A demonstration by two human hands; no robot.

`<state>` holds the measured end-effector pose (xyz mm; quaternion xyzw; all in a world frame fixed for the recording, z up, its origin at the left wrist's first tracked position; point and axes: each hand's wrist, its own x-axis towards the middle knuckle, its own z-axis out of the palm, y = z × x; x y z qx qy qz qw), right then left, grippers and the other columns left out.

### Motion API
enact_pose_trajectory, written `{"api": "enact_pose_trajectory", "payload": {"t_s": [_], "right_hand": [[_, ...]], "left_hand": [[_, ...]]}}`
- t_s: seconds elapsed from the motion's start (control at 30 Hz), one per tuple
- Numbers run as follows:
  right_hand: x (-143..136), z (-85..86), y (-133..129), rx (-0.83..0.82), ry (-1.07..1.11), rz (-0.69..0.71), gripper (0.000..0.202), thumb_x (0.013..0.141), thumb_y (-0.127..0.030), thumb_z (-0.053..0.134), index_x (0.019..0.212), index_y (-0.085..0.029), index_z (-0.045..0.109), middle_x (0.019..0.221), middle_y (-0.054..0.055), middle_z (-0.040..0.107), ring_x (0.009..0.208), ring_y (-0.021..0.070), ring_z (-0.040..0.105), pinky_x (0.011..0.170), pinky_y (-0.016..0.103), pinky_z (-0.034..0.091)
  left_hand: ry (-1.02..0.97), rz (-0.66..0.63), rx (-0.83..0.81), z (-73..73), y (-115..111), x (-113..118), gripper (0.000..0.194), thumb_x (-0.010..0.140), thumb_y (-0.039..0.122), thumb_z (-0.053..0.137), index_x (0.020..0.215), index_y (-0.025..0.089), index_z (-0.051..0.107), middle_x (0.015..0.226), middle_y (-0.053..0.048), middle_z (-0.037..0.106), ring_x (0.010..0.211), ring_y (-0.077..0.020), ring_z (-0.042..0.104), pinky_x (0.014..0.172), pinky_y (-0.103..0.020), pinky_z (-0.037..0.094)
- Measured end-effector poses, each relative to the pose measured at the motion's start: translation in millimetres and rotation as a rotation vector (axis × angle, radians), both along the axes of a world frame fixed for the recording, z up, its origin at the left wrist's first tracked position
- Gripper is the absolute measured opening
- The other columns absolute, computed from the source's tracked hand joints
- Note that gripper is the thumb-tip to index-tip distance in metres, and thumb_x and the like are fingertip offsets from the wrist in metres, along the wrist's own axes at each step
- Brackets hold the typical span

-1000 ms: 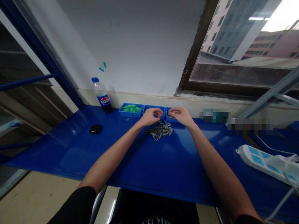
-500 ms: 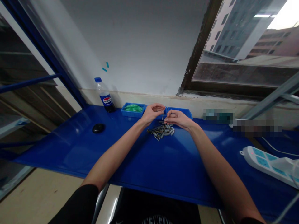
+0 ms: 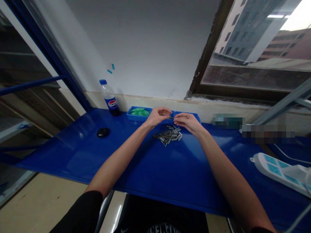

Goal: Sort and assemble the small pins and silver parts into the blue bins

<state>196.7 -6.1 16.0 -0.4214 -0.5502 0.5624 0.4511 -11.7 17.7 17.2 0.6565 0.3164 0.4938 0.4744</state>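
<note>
My left hand (image 3: pixel 156 117), one: grip narrow, thumb and fingers pinched on one end of a thin piece (image 3: pixel 171 117), make too small to tell. My right hand (image 3: pixel 187 122), one: grip likewise narrow, fingertips at the piece's other end. Position of the piece: between my two hands, above the desk (image 3: pixel 157 171), in front of the blue trays. Below, on the desk, one loose heap: thin screws (image 3: pixel 159 134) mostly to the left, grey cylinders (image 3: pixel 174 139) mostly to the right. Blue trays, in a row by the wall: left tray (image 3: pixel 136 118), containing green packets (image 3: pixel 140 112); middle tray (image 3: pixel 167 122), partly hidden by my hands; right tray (image 3: pixel 196 116), partly hidden also. Farther left: a capped bottle (image 3: pixel 109 98), upright; a black mouse (image 3: pixel 103 132).
</note>
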Motion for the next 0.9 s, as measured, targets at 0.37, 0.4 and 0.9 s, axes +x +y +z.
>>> {"api": "enact_pose_trajectory", "payload": {"t_s": [0.37,0.4,0.9], "right_hand": [[28.2,-6.9,20.6,0.331,-0.402,-0.478,0.028,0.072,-0.035,0.079,0.093,-0.017,0.078,0.084,0.01,0.08,0.084,0.0264,0.077,0.077,0.036,0.063],[29.6,-8.2,21.6,0.342,-0.415,-0.475,0.029,0.073,-0.035,0.079,0.095,-0.017,0.078,0.087,0.01,0.08,0.085,0.0264,0.077,0.078,0.036,0.063],[17.5,-16.5,20.9,0.274,-0.38,-0.203,0.018,0.079,-0.032,0.077,0.089,-0.017,0.076,0.079,0.007,0.078,0.074,0.0227,0.076,0.064,0.03,0.059]], "left_hand": [[1.125,-0.101,0.214,11.9,-2.4,-29.8,0.03,0.064,0.01,0.07,0.091,0.019,0.079,0.083,-0.005,0.077,0.071,-0.0181,0.068,0.068,-0.025,0.05],[1.205,-0.122,0.182,10.8,-2.3,-32.7,0.035,0.06,0.011,0.074,0.093,0.021,0.078,0.085,-0.005,0.077,0.069,-0.0178,0.067,0.065,-0.024,0.049],[1.19,-0.076,0.12,-7.3,-4.0,-19.7,0.048,0.054,-0.003,0.066,0.095,0.02,0.078,0.077,-0.004,0.073,0.07,-0.0206,0.068,0.069,-0.026,0.052]]}}
